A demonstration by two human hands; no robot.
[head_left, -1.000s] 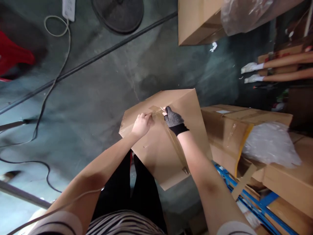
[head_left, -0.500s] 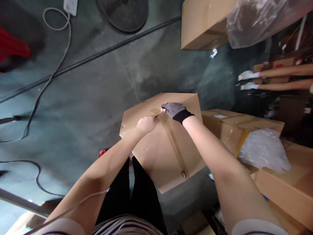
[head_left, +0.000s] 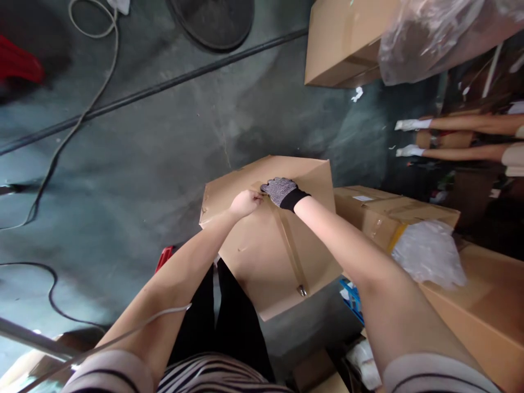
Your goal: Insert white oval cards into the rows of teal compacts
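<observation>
A cardboard box (head_left: 262, 256) stands in front of my legs, with a strip of brown packing tape (head_left: 290, 240) running across its top. My left hand (head_left: 246, 202), bare, is closed over the far end of that strip, pinching a bit of tape. Right beside it, my right hand (head_left: 280, 192) in a dotted black-and-white glove has its fingers curled on the tape. The fingertips of both hands nearly meet, and little of the tape between them shows. At the strip's near end lies a crumpled, shiny bit (head_left: 302, 290).
More cardboard boxes (head_left: 491, 295) stand at the right, with a clear plastic bag (head_left: 428, 254) on them. Another box (head_left: 347, 43) is at the top. A cable (head_left: 110, 71) and a dark pipe (head_left: 164, 87) cross the floor. A person's legs (head_left: 466, 123) show at far right.
My right hand has moved left and closer to my left hand, and the stretch of tape between them has shortened. The view has shifted slightly.
</observation>
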